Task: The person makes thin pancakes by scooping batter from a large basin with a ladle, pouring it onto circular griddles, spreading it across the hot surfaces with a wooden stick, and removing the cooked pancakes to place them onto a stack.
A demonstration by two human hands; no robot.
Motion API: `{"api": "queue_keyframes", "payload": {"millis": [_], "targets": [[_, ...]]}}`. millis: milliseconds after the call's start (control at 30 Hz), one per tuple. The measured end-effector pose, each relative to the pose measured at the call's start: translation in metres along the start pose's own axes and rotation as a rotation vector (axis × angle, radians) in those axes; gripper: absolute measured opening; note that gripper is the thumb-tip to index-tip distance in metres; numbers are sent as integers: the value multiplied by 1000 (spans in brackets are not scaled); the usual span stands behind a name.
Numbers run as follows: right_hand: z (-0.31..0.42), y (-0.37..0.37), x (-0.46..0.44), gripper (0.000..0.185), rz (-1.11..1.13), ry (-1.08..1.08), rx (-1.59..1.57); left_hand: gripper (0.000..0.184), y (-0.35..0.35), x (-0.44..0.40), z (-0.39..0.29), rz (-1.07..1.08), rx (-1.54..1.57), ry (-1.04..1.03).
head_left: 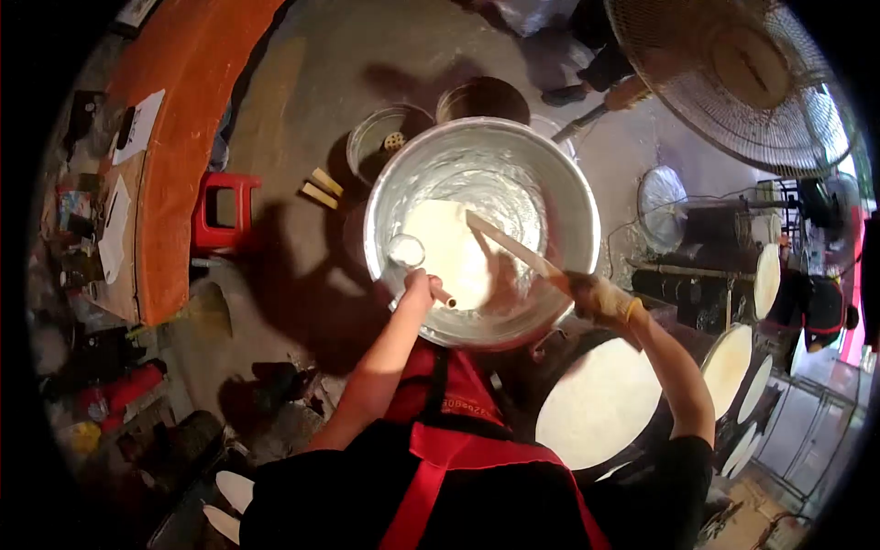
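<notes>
A large metal pot (371, 215) stands in front of me with a pool of creamy white batter (449, 243) in it and white smears on its inner wall. My left hand (419, 286) is closed around the short handle of a ladle at the pot's near left rim. The round ladle bowl (406, 249) sits over the batter's left edge. My right hand (600, 301), in what looks like a work glove, grips a long wooden paddle (518, 247) at the right rim. The paddle slants into the pot, its tip at the batter.
A large fan (733, 73) stands at the upper right. Big white discs (600, 403) lie to my right. An orange table (183, 119) and a red stool (222, 213) are on the left. Beyond the pot are round containers (380, 137) and another person's foot (564, 94).
</notes>
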State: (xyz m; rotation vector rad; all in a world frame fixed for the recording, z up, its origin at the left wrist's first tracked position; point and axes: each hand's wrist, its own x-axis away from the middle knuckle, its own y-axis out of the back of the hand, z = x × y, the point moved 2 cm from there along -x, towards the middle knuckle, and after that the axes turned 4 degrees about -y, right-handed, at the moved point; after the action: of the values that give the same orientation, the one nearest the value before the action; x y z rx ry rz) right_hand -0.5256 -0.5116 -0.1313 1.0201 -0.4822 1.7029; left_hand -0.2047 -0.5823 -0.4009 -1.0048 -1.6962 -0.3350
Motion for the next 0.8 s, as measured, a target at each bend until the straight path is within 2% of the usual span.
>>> {"api": "queue_keyframes", "payload": {"millis": [33, 67, 100, 133, 200, 233, 267, 333, 367, 400, 467, 500, 600, 667, 733, 800], "targets": [[51, -3, -8, 35, 25, -70, 38, 15, -6, -24, 0, -25, 16, 30], [39, -7, -34, 32, 74, 8, 78, 19, -11, -49, 5, -33, 22, 54], [57, -13, -32, 31, 36, 22, 160, 11, -6, -80, 13, 56, -15, -23], [72, -19, -29, 31, -4, 35, 239, 7, -6, -80, 1, 130, -214, -53], [51, -30, -25, 30, -26, -86, 251, 6, -7, -56, -38, 287, -620, -101], [37, -42, -12, 35, 3, -73, 264, 10, -14, -35, -52, 369, -826, -124], [17, -56, 4, 47, 24, -54, 277, 8, -26, -7, -63, 341, -872, -109], [10, -92, 64, 60, 36, -111, -66, 13, -33, 74, -71, 271, -975, -67], [7, -110, 94, 67, 35, -139, -235, 17, -29, 110, -66, 253, -1082, -220], [-5, -128, 118, 63, 30, -152, -415, 21, -27, 142, -62, 241, -1185, -380], [-41, -171, 152, 55, -51, -125, -691, 27, -35, 194, -59, 364, -1208, -150], [-53, -190, 162, 51, -117, -97, -780, 26, -53, 218, -62, 381, -1292, -113], [-56, -220, 149, 41, -328, -19, -886, 29, -70, 162, -32, 565, -1570, -335], [-66, -224, 111, 39, -465, 74, -793, 32, -94, 120, -30, 655, -1675, -561], [-71, -220, 70, 39, -514, 112, -774, 35, -105, 82, -37, 512, -1841, -1071], [-83, -214, 27, 39, -492, 113, -769, 35, -104, 40, -57, 476, -2075, -1422]]}}
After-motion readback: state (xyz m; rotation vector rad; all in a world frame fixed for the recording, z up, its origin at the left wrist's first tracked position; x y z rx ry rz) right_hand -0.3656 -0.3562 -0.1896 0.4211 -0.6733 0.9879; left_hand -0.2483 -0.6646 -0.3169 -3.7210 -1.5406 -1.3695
